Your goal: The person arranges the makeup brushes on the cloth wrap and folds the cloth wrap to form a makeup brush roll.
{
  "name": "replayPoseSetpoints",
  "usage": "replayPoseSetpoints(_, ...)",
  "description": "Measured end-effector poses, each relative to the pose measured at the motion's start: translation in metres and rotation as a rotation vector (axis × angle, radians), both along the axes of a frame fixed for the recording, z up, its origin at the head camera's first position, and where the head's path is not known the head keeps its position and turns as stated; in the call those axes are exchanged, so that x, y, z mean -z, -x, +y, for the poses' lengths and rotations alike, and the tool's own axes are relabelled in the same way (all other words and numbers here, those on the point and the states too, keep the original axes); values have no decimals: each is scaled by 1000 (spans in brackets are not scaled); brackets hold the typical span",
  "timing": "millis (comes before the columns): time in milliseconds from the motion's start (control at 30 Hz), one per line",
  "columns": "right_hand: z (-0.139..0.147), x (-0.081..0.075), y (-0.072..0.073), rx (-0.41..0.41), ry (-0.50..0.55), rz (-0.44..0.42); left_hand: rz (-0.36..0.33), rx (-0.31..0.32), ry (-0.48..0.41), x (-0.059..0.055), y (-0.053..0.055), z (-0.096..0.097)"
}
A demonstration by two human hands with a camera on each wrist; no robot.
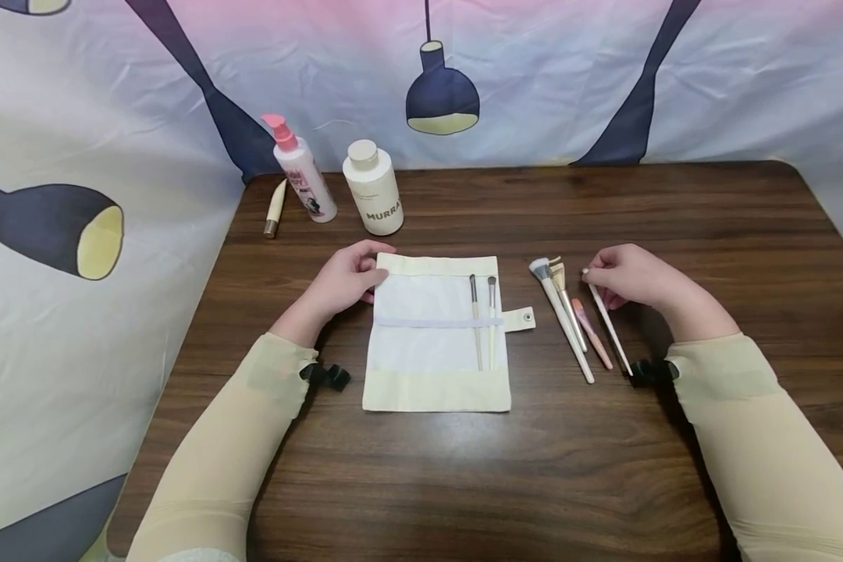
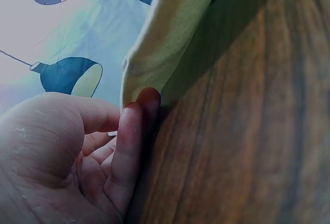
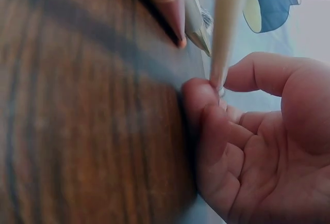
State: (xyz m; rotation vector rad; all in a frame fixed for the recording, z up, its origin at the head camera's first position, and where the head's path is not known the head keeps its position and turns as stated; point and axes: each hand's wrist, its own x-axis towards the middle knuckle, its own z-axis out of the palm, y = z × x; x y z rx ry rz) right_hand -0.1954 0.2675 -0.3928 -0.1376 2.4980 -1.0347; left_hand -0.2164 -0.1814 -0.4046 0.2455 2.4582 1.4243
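A cream fabric brush roll (image 1: 428, 393) lies unfolded on the table, its snap tab pointing right. My left hand (image 1: 347, 275) pinches its upper left edge between thumb and fingers; the left wrist view shows that edge (image 2: 149, 59) raised off the wood. Two slim makeup brushes, one dark-tipped (image 1: 475, 312) and one pale-handled (image 1: 492, 312), sit under the roll's elastic band. Farther right, my right hand (image 1: 632, 275) pinches a thin white makeup brush (image 1: 610, 324) near its upper end, fingers close to the tabletop. The tip is partly hidden by the fingers.
Between roll and right hand lie a large white brush (image 1: 565, 324), a gold-ferruled brush (image 1: 569, 306) and a pink brush (image 1: 593, 334). A pink-pump bottle (image 1: 305, 178), a white bottle (image 1: 375, 191) and a small tube (image 1: 275, 208) stand or lie at the back left. A patterned curtain (image 1: 534, 86) hangs behind.
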Motion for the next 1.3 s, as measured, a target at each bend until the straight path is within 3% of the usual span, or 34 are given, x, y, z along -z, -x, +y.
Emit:
replayPoseSetpoints(400, 16, 4, 0, -1, 184, -74, 7, -10, 10, 3, -1, 0)
replayPoseSetpoints(733, 36, 11, 5, 21, 438, -187, 23, -10, 17, 1, 0, 0)
replayPoseSetpoints(1300, 29, 12, 1, 150, 533, -147, 15, -2, 17, 0, 0, 1)
